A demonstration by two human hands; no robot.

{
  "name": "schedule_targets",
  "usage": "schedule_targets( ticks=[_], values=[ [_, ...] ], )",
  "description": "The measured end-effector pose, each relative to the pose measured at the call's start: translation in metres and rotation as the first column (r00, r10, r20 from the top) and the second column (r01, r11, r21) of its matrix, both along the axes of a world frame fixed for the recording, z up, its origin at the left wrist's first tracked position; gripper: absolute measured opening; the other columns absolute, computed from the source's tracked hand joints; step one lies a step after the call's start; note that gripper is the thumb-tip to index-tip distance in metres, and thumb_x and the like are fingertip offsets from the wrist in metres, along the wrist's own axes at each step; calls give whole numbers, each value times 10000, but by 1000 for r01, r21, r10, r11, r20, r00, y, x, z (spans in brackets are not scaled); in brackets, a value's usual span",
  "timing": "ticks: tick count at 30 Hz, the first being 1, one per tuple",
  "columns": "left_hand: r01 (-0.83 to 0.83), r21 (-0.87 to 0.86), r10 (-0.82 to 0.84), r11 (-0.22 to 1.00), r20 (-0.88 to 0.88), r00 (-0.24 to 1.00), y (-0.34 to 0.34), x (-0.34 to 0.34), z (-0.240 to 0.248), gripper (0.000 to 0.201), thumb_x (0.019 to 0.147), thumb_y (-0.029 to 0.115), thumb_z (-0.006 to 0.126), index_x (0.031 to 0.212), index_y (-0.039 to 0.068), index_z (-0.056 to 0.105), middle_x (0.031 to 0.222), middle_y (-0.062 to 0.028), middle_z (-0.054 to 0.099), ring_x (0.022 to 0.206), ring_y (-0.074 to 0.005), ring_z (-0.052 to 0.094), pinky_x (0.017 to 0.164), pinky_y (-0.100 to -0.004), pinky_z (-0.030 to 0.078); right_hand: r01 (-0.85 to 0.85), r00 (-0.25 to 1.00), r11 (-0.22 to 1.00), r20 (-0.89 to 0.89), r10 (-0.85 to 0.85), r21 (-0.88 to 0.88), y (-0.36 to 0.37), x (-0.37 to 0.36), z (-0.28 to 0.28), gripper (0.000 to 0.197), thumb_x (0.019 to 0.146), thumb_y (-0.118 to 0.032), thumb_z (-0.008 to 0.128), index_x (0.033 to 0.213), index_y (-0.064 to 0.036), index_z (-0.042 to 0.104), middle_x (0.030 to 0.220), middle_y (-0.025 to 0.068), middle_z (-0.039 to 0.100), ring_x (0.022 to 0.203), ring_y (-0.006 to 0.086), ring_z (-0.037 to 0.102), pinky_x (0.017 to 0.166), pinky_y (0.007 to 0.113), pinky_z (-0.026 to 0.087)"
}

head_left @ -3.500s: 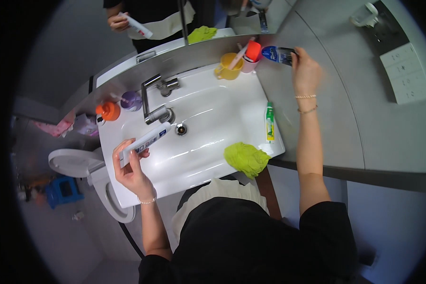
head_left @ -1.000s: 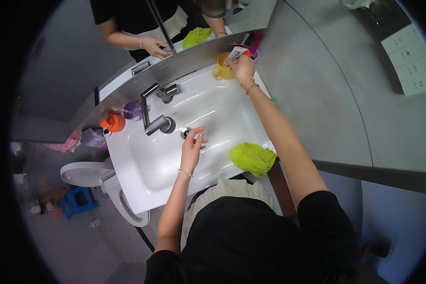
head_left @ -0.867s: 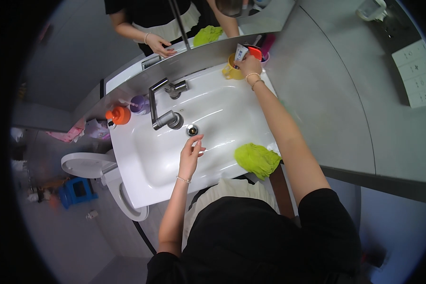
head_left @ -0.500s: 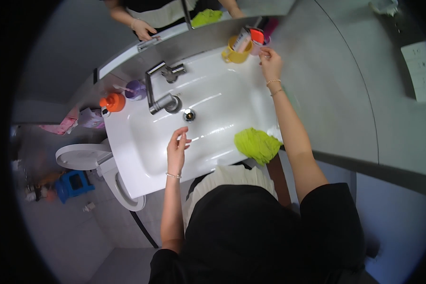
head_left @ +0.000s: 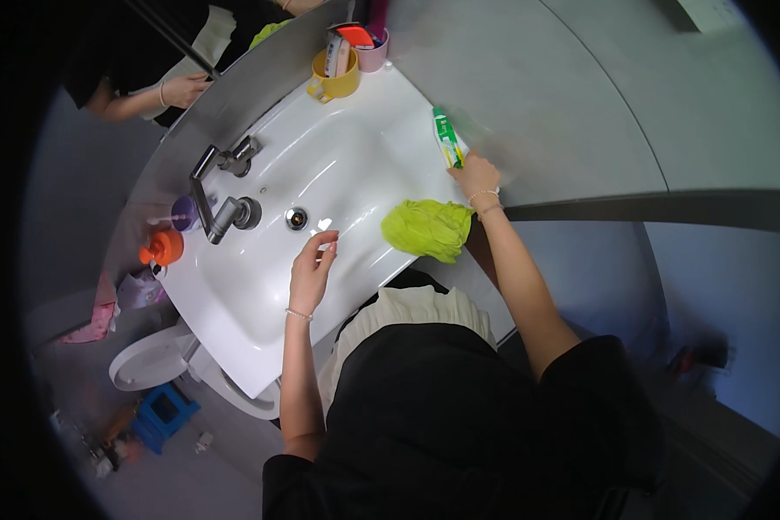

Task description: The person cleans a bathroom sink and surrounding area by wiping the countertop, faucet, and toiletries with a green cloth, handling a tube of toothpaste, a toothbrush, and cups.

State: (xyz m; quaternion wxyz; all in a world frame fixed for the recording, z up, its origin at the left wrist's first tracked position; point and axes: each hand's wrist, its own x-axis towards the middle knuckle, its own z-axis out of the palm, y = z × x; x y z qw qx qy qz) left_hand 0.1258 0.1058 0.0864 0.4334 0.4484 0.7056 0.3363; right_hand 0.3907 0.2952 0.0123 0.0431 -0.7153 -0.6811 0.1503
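Over the white sink (head_left: pixel 234 321), my left hand (head_left: pixel 310 270) hovers near the front with its fingers loosely bent and nothing in them. At the sink's right rim, my right hand (head_left: pixel 475 176) has its fingers closed on the lower end of a green and white toothpaste tube (head_left: pixel 446 139), which points toward the back. A crumpled lime-green cloth (head_left: pixel 429 230) is draped over the front right edge, just left of my right wrist.
A yellow mug (head_left: pixel 336 82) and a pink cup (head_left: pixel 373 56) holding small items stand at the back corner. The grey faucet (head_left: pixel 225 217), a purple cup (head_left: pixel 184 213) and an orange bottle (head_left: pixel 163 248) line the left side. A toilet (head_left: pixel 152 360) stands beyond the sink.
My right hand has come from beside the cups down to the toothpaste tube on the right rim. The whole view has turned; my left hand stays over the sink.
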Motion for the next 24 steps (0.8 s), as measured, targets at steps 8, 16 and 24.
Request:
schedule_targets(
  ticks=[8, 16, 24],
  values=[
    [68, 10, -68, 998, -39, 997, -19, 2, 13, 222, 830, 159, 533, 1020, 46, 542, 929, -65, 607, 675, -161, 577, 636, -264, 462, -40, 968, 992, -251, 9, -120, 21, 5, 11, 255, 608, -257, 695, 744, -45, 658, 746, 162, 619, 714, 316, 599, 647, 385, 470],
    [-105, -60, 96, 993, -138, 986, -79, -24, 11, 225, 833, 161, 526, 1027, 48, 545, 925, -78, 605, 695, -175, 582, 650, -271, 464, -296, 953, 751, 134, 270, 590, 88, -70, 132, 111, 707, -142, 547, 678, -57, 614, 670, 148, 602, 639, 326, 597, 555, 397, 481],
    [-228, -89, 218, 969, -116, 969, -108, -22, 13, 250, 859, 184, 492, 1056, 35, 533, 936, -54, 593, 725, -124, 555, 658, -239, 444, -640, 760, 609, 503, 412, 468, 181, -141, 165, 115, 731, -122, 520, 708, -88, 627, 691, 113, 621, 654, 262, 622, 560, 359, 498]
  ],
)
